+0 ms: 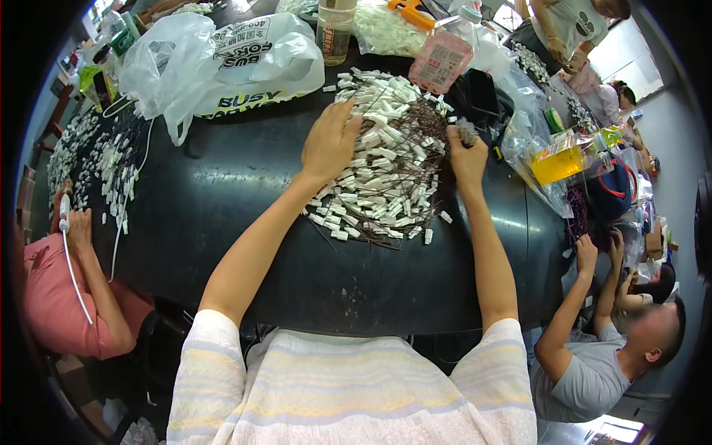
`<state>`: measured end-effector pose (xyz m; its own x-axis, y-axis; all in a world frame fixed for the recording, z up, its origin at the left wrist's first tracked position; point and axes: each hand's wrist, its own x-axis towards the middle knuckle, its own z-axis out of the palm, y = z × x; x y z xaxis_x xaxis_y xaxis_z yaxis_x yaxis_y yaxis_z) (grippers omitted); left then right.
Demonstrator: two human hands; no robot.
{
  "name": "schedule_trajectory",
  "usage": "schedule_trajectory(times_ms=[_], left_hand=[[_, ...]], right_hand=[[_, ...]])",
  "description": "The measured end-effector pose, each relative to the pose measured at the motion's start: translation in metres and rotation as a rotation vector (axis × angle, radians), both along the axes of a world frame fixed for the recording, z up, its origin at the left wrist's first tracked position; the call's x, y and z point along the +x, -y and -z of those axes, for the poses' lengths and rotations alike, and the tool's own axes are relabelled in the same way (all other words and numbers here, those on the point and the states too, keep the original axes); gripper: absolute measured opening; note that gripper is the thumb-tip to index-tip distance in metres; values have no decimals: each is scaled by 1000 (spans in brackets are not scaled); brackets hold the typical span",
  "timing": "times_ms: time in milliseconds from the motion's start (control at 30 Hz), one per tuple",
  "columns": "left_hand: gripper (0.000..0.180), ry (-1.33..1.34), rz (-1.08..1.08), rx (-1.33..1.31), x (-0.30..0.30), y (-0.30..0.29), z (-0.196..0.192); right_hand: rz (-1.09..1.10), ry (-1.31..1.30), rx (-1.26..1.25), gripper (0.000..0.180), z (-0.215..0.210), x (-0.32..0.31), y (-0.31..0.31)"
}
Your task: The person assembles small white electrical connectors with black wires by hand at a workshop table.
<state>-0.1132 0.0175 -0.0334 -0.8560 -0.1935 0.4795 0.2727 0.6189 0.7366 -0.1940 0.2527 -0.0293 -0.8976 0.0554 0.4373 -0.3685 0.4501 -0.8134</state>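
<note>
A heap of small white plastic connector pieces (378,170) with thin dark brown wires (424,127) lies on the black table in front of me. My left hand (330,144) rests against the heap's left side, palm down, fingers stretched over the white pieces; I see nothing gripped in it. At the heap's right edge, my right hand (469,162) is closed around a small grey bristly bunch (467,132), whose exact kind I cannot make out. The bunch sticks up beyond the thumb and fingers. A few white pieces lie loose at the near edge.
Beyond the heap stand a white plastic bag (259,59), a bottle (335,33), a pink box (440,62) and a dark phone (482,93). Clear plastic and a yellow bottle (556,159) are at right. People work on both sides; more white pieces (111,174) lie left.
</note>
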Motion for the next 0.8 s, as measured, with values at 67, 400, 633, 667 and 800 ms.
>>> schedule_trajectory(times_ms=[67, 400, 633, 667, 800], left_hand=[[45, -35, -27, -29, -14, -9, 8], [35, -85, -4, 156, -25, -28, 8], [33, 65, 35, 197, -80, 61, 14], [35, 36, 17, 106, -94, 66, 24], [39, -41, 1, -49, -124, 77, 44]], right_hand=[[86, -78, 33, 21, -4, -16, -18], [-276, 203, -90, 7, -70, 106, -1], [-955, -376, 772, 48, -23, 184, 54], [-956, -415, 817, 46, -17, 184, 60], [-775, -522, 894, 38, -12, 166, 63]])
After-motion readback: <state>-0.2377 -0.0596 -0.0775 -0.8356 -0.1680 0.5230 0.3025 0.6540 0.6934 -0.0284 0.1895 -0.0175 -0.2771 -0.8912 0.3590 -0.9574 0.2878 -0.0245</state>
